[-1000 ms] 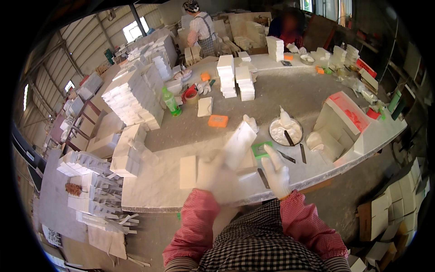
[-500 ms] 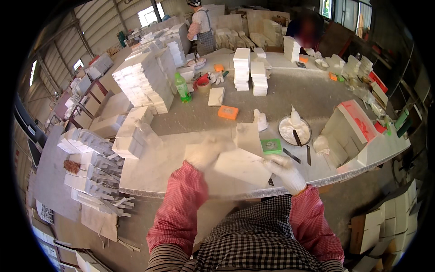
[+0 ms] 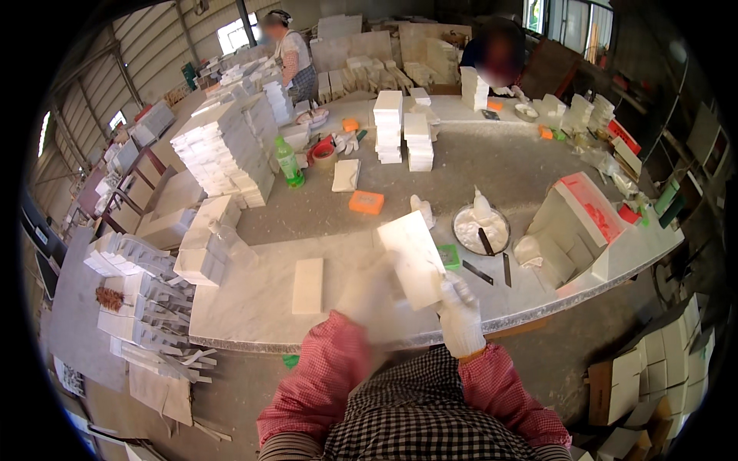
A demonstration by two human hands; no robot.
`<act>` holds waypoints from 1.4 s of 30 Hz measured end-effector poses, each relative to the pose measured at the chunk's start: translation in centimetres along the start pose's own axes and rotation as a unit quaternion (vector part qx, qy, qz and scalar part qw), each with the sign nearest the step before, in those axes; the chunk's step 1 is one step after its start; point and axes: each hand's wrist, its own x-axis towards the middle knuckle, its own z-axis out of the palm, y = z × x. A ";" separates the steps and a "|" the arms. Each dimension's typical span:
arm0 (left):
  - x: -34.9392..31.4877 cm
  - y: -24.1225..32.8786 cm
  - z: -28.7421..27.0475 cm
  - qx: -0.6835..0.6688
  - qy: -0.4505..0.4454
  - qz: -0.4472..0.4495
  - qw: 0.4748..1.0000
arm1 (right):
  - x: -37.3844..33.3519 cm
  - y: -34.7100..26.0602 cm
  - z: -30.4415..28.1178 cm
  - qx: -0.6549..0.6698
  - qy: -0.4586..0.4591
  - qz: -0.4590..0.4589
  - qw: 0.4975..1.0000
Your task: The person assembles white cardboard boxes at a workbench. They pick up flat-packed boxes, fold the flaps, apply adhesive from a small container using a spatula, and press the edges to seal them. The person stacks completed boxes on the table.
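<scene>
Pale stone worktop [image 3: 250, 300]: supports the round bowl of white paste [image 3: 454, 227]. White rectangular tile [image 3: 412, 257]: left of that bowl, raised, seemingly mid-handling, not yet set down; underside hidden. White-gloved right hand [image 3: 460, 313]: grasping its lower right edge. Left hand [image 3: 372, 296]: motion-blurred, grip cannot be told. Smaller cream tile [image 3: 308, 286]: farther left of the bowl, lying flat.

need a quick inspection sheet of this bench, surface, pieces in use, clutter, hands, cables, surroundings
Surface: pale worktop, speckled grey area behind it
Pieces in use: white panel in the right hand; white tile lying flat to its left
Clutter: bowl with white paste, green box, orange block, green bottle
Hands: right gloved, fingers on the panel's lower right edge; left hand blurred, contact unclear
Cables: nothing seen on the worktop
Surroundings: one person back left, another beyond the bench; tall white stack at left
</scene>
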 end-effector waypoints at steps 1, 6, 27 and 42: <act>0.1 -0.1 0.2 -0.027 0.000 -0.010 1.000 | -0.1 0.1 0.0 -0.014 -0.004 -0.001 1.000; 0.4 0.2 0.7 -0.019 0.002 0.008 1.000 | -0.9 -1.5 0.1 -0.150 -0.031 0.008 0.988; 3.6 1.3 3.7 0.080 -0.104 0.062 0.989 | 2.5 -1.5 -2.0 -0.172 0.027 -0.002 0.985; 5.5 -0.4 2.8 0.088 -0.077 0.008 0.993 | 8.5 -3.1 -7.9 -0.415 0.103 -0.159 0.890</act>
